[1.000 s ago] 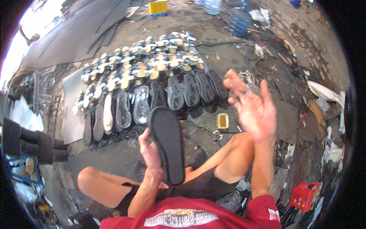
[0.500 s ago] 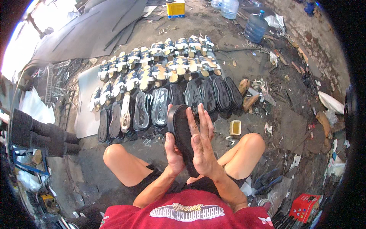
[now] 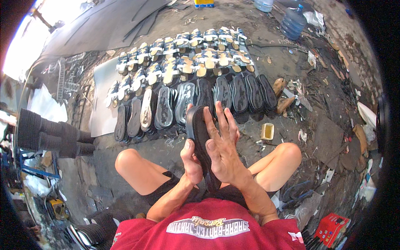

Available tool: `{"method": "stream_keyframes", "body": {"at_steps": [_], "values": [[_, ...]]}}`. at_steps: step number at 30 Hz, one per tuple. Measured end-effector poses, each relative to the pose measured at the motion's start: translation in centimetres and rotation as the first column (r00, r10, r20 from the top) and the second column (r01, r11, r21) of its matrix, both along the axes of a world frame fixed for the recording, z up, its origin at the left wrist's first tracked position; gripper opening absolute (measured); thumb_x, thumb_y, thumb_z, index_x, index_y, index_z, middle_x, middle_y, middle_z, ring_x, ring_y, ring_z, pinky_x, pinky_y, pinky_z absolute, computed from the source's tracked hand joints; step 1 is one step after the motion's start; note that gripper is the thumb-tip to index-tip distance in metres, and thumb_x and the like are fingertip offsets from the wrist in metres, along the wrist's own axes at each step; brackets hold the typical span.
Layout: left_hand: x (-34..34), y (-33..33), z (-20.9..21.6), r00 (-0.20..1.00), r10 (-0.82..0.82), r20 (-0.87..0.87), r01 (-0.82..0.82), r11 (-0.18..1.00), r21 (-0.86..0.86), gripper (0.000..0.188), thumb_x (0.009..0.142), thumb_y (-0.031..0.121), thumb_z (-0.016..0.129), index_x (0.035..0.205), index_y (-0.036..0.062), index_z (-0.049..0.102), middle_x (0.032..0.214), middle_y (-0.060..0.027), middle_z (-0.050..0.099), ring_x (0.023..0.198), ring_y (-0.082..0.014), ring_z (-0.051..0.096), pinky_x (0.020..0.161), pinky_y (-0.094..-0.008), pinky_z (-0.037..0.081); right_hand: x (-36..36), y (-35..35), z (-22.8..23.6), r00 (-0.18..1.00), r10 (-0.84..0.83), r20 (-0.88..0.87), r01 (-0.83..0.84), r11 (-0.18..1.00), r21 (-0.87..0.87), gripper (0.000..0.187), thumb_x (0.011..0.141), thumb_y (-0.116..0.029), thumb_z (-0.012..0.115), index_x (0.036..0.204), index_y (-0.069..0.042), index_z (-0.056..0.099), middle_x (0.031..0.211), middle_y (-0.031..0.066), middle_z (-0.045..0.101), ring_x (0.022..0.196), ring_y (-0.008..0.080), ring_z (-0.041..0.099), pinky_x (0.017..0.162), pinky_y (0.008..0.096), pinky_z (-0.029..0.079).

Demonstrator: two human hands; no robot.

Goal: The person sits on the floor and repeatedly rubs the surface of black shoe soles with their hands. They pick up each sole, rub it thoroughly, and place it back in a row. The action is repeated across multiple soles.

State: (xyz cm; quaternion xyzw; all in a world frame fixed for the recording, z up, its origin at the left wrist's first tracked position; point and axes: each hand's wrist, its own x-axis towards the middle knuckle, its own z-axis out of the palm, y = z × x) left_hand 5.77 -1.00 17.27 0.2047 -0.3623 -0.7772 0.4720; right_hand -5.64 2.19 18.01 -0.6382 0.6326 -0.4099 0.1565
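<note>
A black shoe sole point(image 3: 199, 135) stands on edge between my hands, above my lap. My left hand point(image 3: 191, 164) grips its left edge, with the thumb upright along the near part and the other fingers mostly hidden behind it. My right hand point(image 3: 227, 160) lies against the sole's dark inner face with its fingers stretched out and apart. Just beyond, a row of black soles point(image 3: 165, 107) lies in stacked piles, some with a shiny wet-looking surface. Farther back, sandal uppers on lasts point(image 3: 170, 71) with pale bottoms and white strips stand in several rows.
A small yellowish tub point(image 3: 267, 131) sits right of the soles, near two brown shoe lasts point(image 3: 285, 103). Tall stacks of black soles point(image 3: 31, 133) are at the left. A blue water bottle point(image 3: 292, 23) stands at the far right, a red box point(image 3: 332, 230) at the near right. Scraps litter the floor.
The view has shifted, so the rows of soles and sandals sit higher and farther right. My right hand has tilted slightly against the sole, which both hands still press between them.
</note>
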Motion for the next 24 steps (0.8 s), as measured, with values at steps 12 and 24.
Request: {"method": "stream_keyframes", "body": {"at_steps": [12, 24], "values": [[0.3, -0.3, 0.8, 0.992, -0.052, 0.117, 0.048, 0.998, 0.035, 0.068, 0.117, 0.051, 0.029, 0.171, 0.0102, 0.028, 0.17, -0.013, 0.042, 0.152, -0.0276, 0.048, 0.126, -0.0451, 0.038, -1.8, -0.1, 0.1, 0.992, 0.006, -0.125, -0.003, 1.0, 0.021, 0.065, 0.115, -0.053, 0.028, 0.173, -0.027, 0.03, 0.182, 0.0149, 0.013, 0.161, 0.0479, 0.016, 0.125, 0.0661, 0.011], [2.5, -1.8, 1.4, 0.96, -0.247, 0.132, 0.214, 0.952, 0.219, 0.072, 0.117, 0.059, 0.024, 0.166, 0.0072, 0.038, 0.149, -0.0133, 0.061, 0.13, -0.0214, 0.066, 0.108, -0.0354, 0.056, -3.0, -0.4, 0.6, 0.942, 0.048, -0.332, -0.028, 0.998, 0.063, 0.058, 0.115, -0.052, 0.031, 0.17, -0.037, 0.036, 0.182, 0.0128, 0.016, 0.161, 0.0462, 0.018, 0.124, 0.0639, 0.013]]}}
